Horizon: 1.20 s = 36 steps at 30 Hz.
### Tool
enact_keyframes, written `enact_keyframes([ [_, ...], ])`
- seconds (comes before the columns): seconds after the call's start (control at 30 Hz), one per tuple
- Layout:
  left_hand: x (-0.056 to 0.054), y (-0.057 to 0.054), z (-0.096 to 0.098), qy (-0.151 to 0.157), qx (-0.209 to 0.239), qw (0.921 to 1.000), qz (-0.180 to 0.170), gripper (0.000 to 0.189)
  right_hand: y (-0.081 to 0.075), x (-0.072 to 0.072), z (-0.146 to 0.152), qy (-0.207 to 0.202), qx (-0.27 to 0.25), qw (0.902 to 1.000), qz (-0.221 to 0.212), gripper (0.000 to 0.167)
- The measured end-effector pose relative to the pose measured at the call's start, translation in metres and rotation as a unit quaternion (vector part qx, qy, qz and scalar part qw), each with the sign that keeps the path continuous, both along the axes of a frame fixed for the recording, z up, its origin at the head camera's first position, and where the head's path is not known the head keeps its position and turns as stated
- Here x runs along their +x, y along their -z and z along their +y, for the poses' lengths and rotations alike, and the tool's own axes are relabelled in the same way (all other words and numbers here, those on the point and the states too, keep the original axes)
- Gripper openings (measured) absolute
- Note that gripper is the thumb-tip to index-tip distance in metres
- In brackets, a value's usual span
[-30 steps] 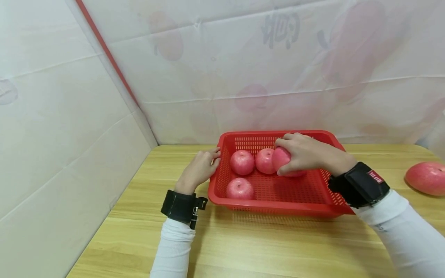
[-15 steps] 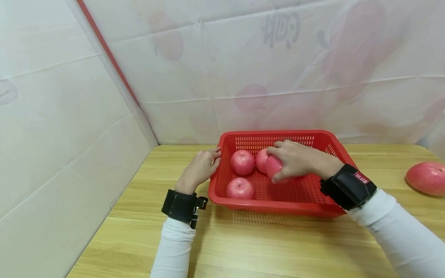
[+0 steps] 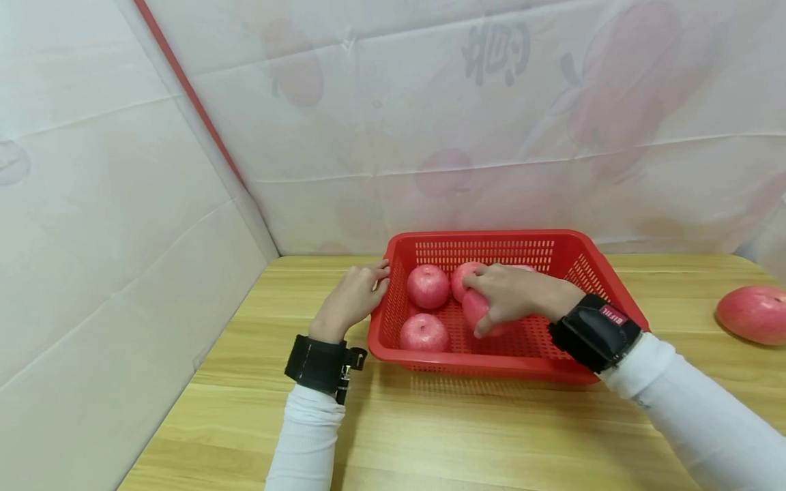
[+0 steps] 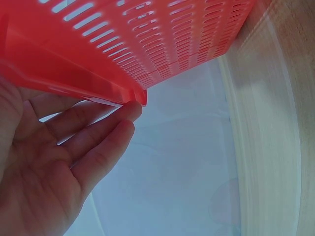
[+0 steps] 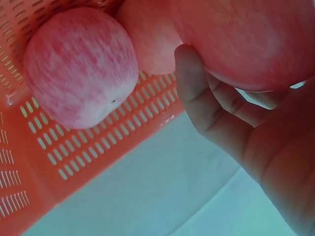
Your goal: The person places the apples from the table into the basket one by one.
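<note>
In the head view my right hand (image 3: 510, 293) grips a pinkish-red apple (image 3: 475, 311) inside the red plastic basket (image 3: 503, 363). The right wrist view shows the held apple (image 5: 256, 39) close up, with fingers curled against its side. A second apple (image 3: 464, 278) lies just behind it, partly covered by the fingers. Two more sit along the left, a rear apple (image 3: 428, 286) and a front apple (image 3: 424, 333). Behind my right hand peeks another apple (image 3: 524, 266). My left hand (image 3: 350, 300) touches the basket's left rim, its fairly straight fingers (image 4: 101, 152) under the lip.
A large red fruit (image 3: 754, 315) lies on the wooden table (image 3: 245, 409) to the right of the basket. White printed fabric (image 3: 368, 136) hangs close behind the basket, and another fabric wall (image 3: 123, 239) borders the table's left side.
My right hand has moved left and toward the front of the basket with the apple. An apple behind that hand now shows a little. The left hand and basket stay put.
</note>
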State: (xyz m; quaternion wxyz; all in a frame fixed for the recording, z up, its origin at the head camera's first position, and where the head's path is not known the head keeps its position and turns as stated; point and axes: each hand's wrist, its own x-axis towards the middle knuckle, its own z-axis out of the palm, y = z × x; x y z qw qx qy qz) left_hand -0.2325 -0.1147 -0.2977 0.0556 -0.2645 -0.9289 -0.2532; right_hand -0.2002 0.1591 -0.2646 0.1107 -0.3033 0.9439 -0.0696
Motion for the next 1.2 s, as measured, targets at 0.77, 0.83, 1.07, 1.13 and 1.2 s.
enact_keyframes([
  [0.77, -0.001, 0.001, 0.002, 0.003, -0.003, 1.0000, 0.005, 0.030, 0.014, 0.004, -0.017, -0.001, 0.087, 0.9942, -0.064, 0.082],
  [0.83, -0.001, 0.001, 0.002, 0.003, -0.002, 1.0000, 0.003, 0.031, 0.014, 0.004, -0.017, -0.006, 0.090, 0.9938, -0.065, 0.080],
  [1.07, -0.001, 0.000, 0.002, 0.001, -0.007, 1.0000, 0.003, 0.032, 0.014, 0.003, -0.017, -0.006, 0.082, 0.9934, -0.080, 0.077],
  [1.13, -0.001, 0.000, 0.001, 0.000, -0.007, 1.0000, 0.001, 0.032, 0.014, 0.003, -0.017, -0.002, 0.077, 0.9933, -0.086, 0.077],
  [1.2, -0.001, 0.000, 0.001, -0.001, -0.008, 1.0000, 0.000, 0.032, 0.014, 0.002, -0.017, 0.002, 0.075, 0.9933, -0.088, 0.077],
])
